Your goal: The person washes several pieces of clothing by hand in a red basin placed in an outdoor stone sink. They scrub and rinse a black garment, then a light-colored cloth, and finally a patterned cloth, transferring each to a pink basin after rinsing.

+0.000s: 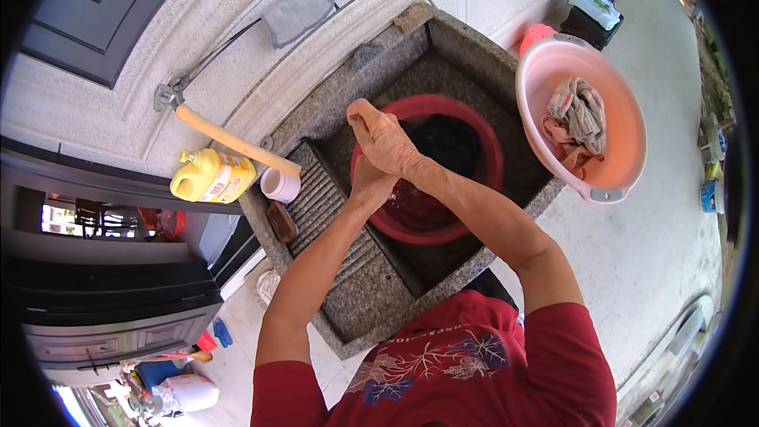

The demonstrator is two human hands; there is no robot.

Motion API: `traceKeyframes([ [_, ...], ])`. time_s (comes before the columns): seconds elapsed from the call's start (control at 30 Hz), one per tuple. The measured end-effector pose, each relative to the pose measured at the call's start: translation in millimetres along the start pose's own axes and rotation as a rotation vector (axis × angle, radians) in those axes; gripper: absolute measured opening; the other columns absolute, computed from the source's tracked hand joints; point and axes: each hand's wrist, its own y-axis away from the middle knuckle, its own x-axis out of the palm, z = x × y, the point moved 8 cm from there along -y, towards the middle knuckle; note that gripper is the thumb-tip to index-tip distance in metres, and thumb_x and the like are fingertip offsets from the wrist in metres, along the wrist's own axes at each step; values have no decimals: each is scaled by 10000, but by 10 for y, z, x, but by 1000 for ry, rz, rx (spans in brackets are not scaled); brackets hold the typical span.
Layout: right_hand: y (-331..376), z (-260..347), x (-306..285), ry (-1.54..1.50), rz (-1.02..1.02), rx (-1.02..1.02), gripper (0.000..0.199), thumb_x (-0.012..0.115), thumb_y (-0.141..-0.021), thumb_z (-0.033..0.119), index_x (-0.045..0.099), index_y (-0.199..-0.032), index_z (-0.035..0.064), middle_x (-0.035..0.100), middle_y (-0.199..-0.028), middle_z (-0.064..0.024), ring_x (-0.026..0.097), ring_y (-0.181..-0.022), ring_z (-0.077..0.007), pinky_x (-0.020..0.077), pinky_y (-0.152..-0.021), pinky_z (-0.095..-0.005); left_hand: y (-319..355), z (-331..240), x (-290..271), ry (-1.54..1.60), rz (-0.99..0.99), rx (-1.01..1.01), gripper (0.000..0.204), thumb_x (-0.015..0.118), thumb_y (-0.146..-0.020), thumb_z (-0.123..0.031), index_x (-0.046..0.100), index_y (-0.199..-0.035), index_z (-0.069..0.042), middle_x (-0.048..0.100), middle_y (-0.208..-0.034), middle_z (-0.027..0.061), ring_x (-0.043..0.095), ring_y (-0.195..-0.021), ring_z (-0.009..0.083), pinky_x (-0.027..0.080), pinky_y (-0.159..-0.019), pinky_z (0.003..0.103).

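Observation:
Above the left rim of a red basin, my two hands are close together. My right hand is on the far side with its fingers curled closed; whatever it may grip is hidden. Just nearer, my left hand is partly covered by the right hand and wrist, so its fingers do not show. Dark cloth lies in the basin, with reddish water or cloth at its near side. The basin stands in a grey stone sink, beside a ridged washboard slope.
On the sink's left edge are a yellow pump jug, a pale pink cup and a brown scrubbing brush. A yellowish hose hangs from the wall tap. At right, a pink basin holds crumpled clothes.

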Motion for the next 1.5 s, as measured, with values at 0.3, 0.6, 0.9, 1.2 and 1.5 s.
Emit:
traceKeyframes([
  [0.3, 130, -302, -169, 6, -147, 106, 76, 457, -913, 105, 465, -965, 51, 580, -747, -208, 587, -778, -419, 462, -660, -437, -97, 197, 208, -283, -56, -92, 320, 605, -790, -282, 597, -880, 25, 649, -805, 201, 639, -804, 359, 476, -678, 448],
  [0.6, 592, -446, -629, 114, 330, 140, 359, 639, -812, 304, 591, -1069, 58, 565, -886, -138, 565, -849, -292, 465, -756, -376, 256, -274, 282, 653, 399, -87, 637, 624, -811, -139, 298, -1357, -102, 493, -1096, 107, 543, -867, 212, 454, -666, 331],
  [0.9, 1048, 450, -2665, 571, -253, 15, 340, 644, -722, 99, 590, -1056, 67, 516, -1019, -150, 539, -976, -313, 436, -870, -370, 431, 611, 228, 585, 184, -408, 564, 682, -808, -254, 447, -1272, -35, 567, -1105, 90, 585, -883, 173, 451, -687, 313],
  [1.2, 1651, -421, -3469, 608, -422, 341, 217, 605, -757, 81, 603, -967, 26, 582, -1001, -120, 550, -1003, -253, 438, -856, -345, 660, 1389, 599, 535, 115, -587, 432, 668, -817, -248, 532, -1177, -54, 608, -1027, 66, 592, -825, 156, 463, -647, 290],
  [1.5, 909, 37, -1819, 562, -143, -77, 167, 592, -774, 2, 583, -940, 24, 559, -970, -128, 582, -910, -291, 481, -745, -369, 666, 1768, 695, 514, 30, -607, 367, 605, -849, -242, 543, -1178, -91, 596, -1060, 62, 596, -850, 172, 474, -650, 307],
])
